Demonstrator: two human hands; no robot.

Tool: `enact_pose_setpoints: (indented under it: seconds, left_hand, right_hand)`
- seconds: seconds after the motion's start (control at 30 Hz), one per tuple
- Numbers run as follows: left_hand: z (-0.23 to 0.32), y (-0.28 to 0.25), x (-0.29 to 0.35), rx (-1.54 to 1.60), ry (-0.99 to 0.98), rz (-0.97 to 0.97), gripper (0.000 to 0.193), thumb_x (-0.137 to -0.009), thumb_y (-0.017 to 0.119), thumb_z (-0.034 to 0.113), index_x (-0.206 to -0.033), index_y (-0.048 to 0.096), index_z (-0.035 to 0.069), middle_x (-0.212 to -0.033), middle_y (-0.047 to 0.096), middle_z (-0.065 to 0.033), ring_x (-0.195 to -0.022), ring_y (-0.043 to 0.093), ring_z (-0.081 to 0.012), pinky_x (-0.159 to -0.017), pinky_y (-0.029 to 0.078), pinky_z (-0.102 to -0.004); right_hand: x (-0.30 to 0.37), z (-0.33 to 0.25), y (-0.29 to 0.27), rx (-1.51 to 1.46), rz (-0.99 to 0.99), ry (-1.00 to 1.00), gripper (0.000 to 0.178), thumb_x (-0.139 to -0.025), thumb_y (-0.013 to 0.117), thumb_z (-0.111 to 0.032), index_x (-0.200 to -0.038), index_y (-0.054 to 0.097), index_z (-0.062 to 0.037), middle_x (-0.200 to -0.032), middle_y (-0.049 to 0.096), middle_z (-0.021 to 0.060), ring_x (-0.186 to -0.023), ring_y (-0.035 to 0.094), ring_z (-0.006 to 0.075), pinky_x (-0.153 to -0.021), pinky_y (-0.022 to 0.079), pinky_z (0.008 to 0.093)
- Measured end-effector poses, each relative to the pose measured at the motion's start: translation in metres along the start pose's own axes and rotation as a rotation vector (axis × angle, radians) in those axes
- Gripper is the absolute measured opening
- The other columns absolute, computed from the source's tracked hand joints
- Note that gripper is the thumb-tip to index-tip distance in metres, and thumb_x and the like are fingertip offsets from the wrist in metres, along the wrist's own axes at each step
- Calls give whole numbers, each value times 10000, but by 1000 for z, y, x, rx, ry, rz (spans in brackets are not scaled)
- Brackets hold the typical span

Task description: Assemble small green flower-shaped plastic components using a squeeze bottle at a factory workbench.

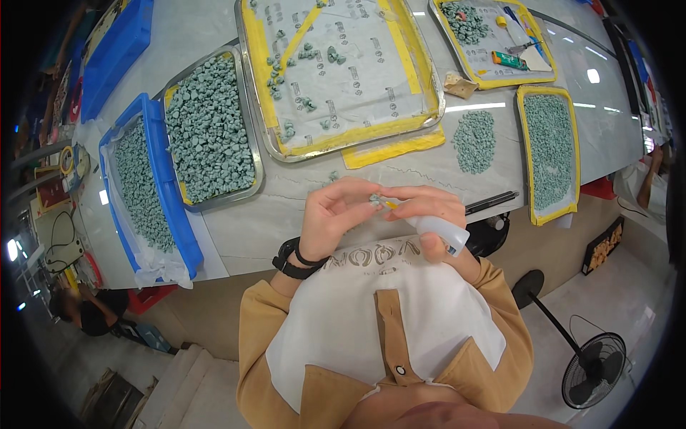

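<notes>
Close in front of my chest, my left hand [325,218] pinches a small grey-green stone-like piece [375,199] between its fingertips. A white squeeze bottle [444,232] with a yellow tip is gripped by my right hand [430,206]. Its tip points left, at or very close to the small piece; whether they touch I cannot tell. Beyond my hands stands a large metal tray [437,118] lined with printed paper and yellow tape, bearing scattered clusters of similar pieces. To its right, a loose pile of smaller pieces [474,141] lies on the table.
On the left are a metal tray [256,175] and a blue tray [187,250], both filled with pieces. At right stand a yellow-edged tray [532,189] of fine pieces and another tray [486,84] with tools. Black pens [493,202] lie near the table edge. A fan [593,368] stands beyond.
</notes>
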State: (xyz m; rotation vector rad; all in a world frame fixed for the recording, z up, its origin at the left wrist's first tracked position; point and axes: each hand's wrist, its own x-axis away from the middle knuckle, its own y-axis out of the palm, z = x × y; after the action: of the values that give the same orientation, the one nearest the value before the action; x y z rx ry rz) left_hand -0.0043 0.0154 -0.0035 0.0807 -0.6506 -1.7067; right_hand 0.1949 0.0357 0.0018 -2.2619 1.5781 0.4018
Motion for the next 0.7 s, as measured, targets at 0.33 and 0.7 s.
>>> enact_pose_setpoints:
  seconds: [0.33, 0.7]
  left_hand:
    - [-1, 0, 0, 17, -7, 4, 271, -830, 553, -104, -1094, 603, -68, -1063, 616, -115, -927, 630, -160, -830, 535, -293]
    - [0, 0, 0, 20, -29, 16, 263, -845, 555, -79, -1104, 595, -65, -1046, 622, -109, -914, 641, -166, -822, 535, -296]
  right_hand:
    - [-1, 1, 1, 11, -6, -18, 395, -931, 508, -378, -887, 642, -9, -852, 703, 120, -907, 689, 312, -717, 547, 362]
    - [-1, 0, 2, 13, -4, -11, 394, -928, 510, -375, -874, 642, -7, -831, 699, 109, -909, 690, 317, -713, 551, 366]
